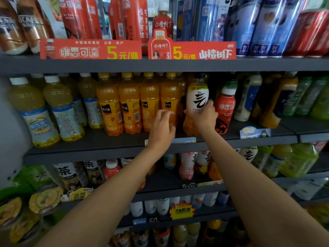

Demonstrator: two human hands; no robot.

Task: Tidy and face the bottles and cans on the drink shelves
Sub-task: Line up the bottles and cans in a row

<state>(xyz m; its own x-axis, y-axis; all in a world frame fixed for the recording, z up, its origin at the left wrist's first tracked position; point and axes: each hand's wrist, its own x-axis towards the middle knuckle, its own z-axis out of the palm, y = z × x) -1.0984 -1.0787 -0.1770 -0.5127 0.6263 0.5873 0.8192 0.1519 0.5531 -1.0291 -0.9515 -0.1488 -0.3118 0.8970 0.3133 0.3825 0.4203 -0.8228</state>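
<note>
On the middle shelf (99, 139) stands a row of orange juice bottles with yellow caps. My left hand (162, 126) curls round the lower part of the rightmost orange juice bottle (170, 97). Just right of it, my right hand (203, 116) grips the waist of a white-labelled bottle (196, 97) with black brush lettering and orange drink at its base. A short red bottle with a white cap (224, 111) stands touching distance to the right of that hand.
Pale yellow drink bottles (33, 111) fill the shelf's left end, dark and green bottles (302, 97) the right. Red price signs (90, 49) front the upper shelf of red bottles and blue cans. Lower shelves hold tea bottles and white-labelled drinks.
</note>
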